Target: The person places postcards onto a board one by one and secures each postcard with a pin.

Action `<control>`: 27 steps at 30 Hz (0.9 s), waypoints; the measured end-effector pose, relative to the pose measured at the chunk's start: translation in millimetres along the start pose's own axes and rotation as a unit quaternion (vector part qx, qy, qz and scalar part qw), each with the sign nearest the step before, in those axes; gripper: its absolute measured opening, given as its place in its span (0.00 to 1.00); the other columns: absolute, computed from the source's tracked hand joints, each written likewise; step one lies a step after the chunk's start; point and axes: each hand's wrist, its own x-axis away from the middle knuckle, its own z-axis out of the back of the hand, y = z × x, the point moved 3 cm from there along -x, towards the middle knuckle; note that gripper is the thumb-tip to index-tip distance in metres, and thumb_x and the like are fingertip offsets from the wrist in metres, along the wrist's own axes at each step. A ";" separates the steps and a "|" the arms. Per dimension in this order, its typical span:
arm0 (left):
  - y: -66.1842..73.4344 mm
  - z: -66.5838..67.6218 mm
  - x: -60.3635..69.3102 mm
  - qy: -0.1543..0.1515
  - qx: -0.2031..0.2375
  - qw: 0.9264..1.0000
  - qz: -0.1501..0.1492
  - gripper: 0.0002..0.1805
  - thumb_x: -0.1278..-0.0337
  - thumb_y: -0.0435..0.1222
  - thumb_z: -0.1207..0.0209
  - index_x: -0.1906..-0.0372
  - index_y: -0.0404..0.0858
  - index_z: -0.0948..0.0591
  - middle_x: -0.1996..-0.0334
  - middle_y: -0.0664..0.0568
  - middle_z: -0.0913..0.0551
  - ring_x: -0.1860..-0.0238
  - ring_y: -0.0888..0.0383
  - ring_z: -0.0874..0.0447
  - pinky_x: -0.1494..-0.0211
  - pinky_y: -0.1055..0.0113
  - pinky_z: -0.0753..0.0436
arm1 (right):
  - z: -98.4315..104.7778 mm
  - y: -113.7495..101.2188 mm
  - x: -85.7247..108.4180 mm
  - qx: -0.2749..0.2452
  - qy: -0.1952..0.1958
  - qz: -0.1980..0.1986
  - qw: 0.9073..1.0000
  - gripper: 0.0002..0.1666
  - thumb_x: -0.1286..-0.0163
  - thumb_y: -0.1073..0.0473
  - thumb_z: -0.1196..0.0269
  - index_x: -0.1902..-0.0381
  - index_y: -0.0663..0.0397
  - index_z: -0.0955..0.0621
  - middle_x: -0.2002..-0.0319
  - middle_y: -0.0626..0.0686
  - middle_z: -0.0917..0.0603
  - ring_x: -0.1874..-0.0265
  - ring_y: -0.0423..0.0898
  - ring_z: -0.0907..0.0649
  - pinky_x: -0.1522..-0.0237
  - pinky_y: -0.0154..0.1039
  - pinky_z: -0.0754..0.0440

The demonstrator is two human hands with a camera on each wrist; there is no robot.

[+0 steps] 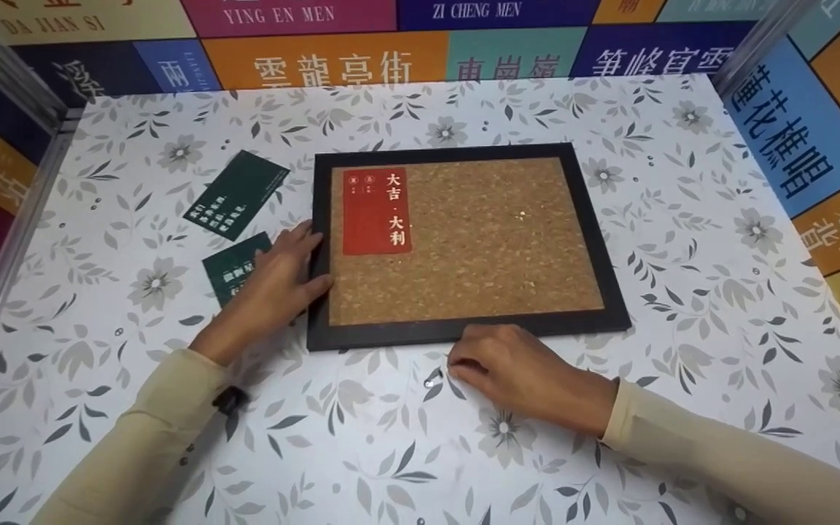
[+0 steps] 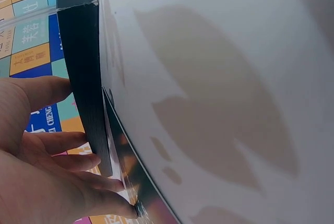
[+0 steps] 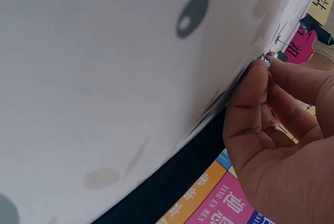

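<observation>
A black-framed cork board (image 1: pixel 471 270) lies flat on the patterned tabletop. A red card (image 1: pixel 376 230) with pale lettering is on its upper left part. My left hand (image 1: pixel 281 273) touches the board's left edge, fingers spread and mostly straight; the left wrist view shows these fingers (image 2: pixel 68 143) along the black frame side (image 2: pixel 86 78). Just below the bottom edge is my right hand (image 1: pixel 507 364), fingers curled. Its thumb and index finger pinch a small shiny piece (image 3: pixel 267 63), too small to identify. A tiny glinting thing (image 1: pixel 432 382) lies beside the fingertips.
Two dark green cards, an upper one (image 1: pixel 236 195) and a lower one (image 1: pixel 227 270), lie left of the board, the lower partly behind my left hand. Small golden flecks (image 1: pixel 522 215) show on the cork. Colourful lettered panels (image 1: pixel 332 62) stand around the table.
</observation>
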 end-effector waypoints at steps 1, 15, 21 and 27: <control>0.1 0.3 0.3 -0.001 0.001 1.000 0.001 0.40 0.21 0.36 0.36 0.16 0.26 0.38 0.11 0.34 0.51 0.12 0.30 0.62 0.17 0.26 0.69 | 0.0 0.0 0.1 0.000 0.000 0.000 1.000 0.04 0.24 0.63 0.28 0.58 0.52 0.07 0.63 0.48 0.11 0.64 0.43 0.11 0.60 0.41 0.11; 0.4 1.9 -0.4 -0.003 -0.002 1.000 0.000 0.40 0.21 0.36 0.36 0.16 0.25 0.38 0.11 0.35 0.50 0.11 0.32 0.61 0.17 0.25 0.68 | 0.1 1.4 0.5 -0.012 -0.008 -0.001 1.000 0.05 0.24 0.64 0.28 0.59 0.50 0.06 0.64 0.46 0.12 0.65 0.39 0.14 0.61 0.40 0.13; 1.0 1.9 -1.8 -0.003 -0.014 1.000 0.003 0.40 0.22 0.36 0.36 0.16 0.25 0.38 0.11 0.33 0.49 0.11 0.32 0.60 0.17 0.24 0.66 | 0.1 1.7 1.2 -0.011 -0.012 -0.009 1.000 0.05 0.25 0.63 0.27 0.57 0.50 0.06 0.62 0.46 0.11 0.65 0.39 0.14 0.61 0.40 0.12; 2.8 1.9 -0.7 -0.004 -0.016 1.000 0.007 0.41 0.21 0.37 0.36 0.15 0.27 0.39 0.11 0.33 0.51 0.11 0.33 0.61 0.16 0.26 0.66 | 0.2 1.8 1.8 -0.015 -0.008 -0.009 1.000 0.05 0.25 0.65 0.27 0.57 0.51 0.06 0.62 0.47 0.11 0.64 0.40 0.13 0.61 0.40 0.12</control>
